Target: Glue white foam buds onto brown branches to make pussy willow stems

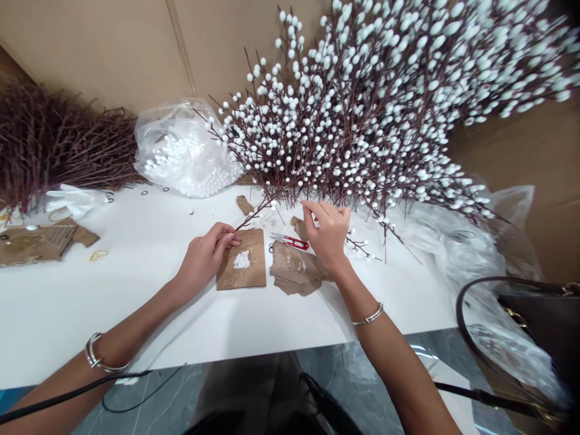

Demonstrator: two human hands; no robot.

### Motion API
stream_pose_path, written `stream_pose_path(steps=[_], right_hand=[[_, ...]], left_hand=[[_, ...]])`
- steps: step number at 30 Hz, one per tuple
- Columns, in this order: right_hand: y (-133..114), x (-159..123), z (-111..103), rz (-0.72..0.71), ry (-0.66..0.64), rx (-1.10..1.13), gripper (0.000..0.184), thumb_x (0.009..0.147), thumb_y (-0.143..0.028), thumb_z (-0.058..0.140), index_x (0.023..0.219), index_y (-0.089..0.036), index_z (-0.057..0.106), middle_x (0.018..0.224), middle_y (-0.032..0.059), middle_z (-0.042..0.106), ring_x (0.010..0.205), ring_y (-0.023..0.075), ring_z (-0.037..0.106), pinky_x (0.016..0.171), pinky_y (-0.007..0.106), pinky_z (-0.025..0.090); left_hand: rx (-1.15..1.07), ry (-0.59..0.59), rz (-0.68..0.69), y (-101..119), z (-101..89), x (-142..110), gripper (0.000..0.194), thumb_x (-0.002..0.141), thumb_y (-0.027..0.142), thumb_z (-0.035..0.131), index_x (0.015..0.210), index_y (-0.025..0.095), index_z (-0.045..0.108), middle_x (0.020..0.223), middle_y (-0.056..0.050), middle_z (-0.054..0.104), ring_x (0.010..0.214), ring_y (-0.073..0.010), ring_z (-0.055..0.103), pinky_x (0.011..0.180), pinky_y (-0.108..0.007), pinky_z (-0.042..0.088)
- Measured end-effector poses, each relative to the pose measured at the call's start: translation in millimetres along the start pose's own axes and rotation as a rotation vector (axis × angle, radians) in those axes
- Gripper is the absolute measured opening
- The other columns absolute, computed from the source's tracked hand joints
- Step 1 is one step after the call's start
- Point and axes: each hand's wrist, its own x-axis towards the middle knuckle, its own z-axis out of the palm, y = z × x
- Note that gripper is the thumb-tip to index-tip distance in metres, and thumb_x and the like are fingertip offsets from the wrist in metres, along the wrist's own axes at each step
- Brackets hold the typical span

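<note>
Silver bangles (100,353) circle bare forearms over a white tabletop (90,314). The left hand (206,257) clamps a thin dark-red twig (254,216) above a torn brown cardboard piece (241,272); the right hand (328,232), fingertips drawn together, grip unclear, rises over red-handled steel snips (290,243), near a mass of white-budded branches (362,121).

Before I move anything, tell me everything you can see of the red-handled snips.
The small red-handled snips lie flat on the white table, their short silver blades pointing left toward the brown cardboard piece. The glossy red handles look coated, and the blades seem closed. The person's right hand is just beside them, apparently not touching. Nothing visibly rests on them.
</note>
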Motion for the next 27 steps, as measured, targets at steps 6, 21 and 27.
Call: stream_pose_path(steps=[6, 21, 27], right_hand=[[0.4, -0.3, 0.1, 0.001, 0.004, -0.004, 0.024, 0.100, -0.022, 0.045, 0.099, -0.026, 0.069, 0.083, -0.0012, 0.071, 0.076, 0.0164, 0.060, 0.077, 0.035, 0.028], [0.2, 0.0, -2.2, 0.000, -0.011, -0.035, 0.025, 0.099, -0.021, 0.047, 0.098, -0.026, 0.071, 0.086, -0.0002, 0.071, 0.080, 0.0169, 0.060, 0.077, 0.036, 0.028], [0.4, 0.0, -2.8, 0.011, -0.033, -0.049, 0.026, 0.099, -0.021, 0.045, 0.099, -0.027, 0.070, 0.090, 0.0000, 0.072, 0.083, 0.0181, 0.061, 0.078, 0.036, 0.029]], left_hand=[[0.018, 0.001, 0.008, 0.1, -0.7, -0.4, 0.023, 0.099, 0.045, 0.039, 0.101, 0.026, 0.053, 0.100, -0.002, 0.077, 0.099, -0.0216, 0.073, 0.091, -0.035, 0.052], [-0.020, 0.001, -0.005, 0.0, -0.7, 0.7, 0.023, 0.099, 0.046, 0.040, 0.100, 0.026, 0.052, 0.099, -0.003, 0.077, 0.096, -0.0216, 0.073, 0.090, -0.035, 0.054], [-0.037, 0.002, -0.002, -1.4, -0.6, 0.3, 0.024, 0.098, 0.047, 0.041, 0.100, 0.025, 0.053, 0.099, -0.004, 0.077, 0.096, -0.0215, 0.073, 0.091, -0.035, 0.054]])
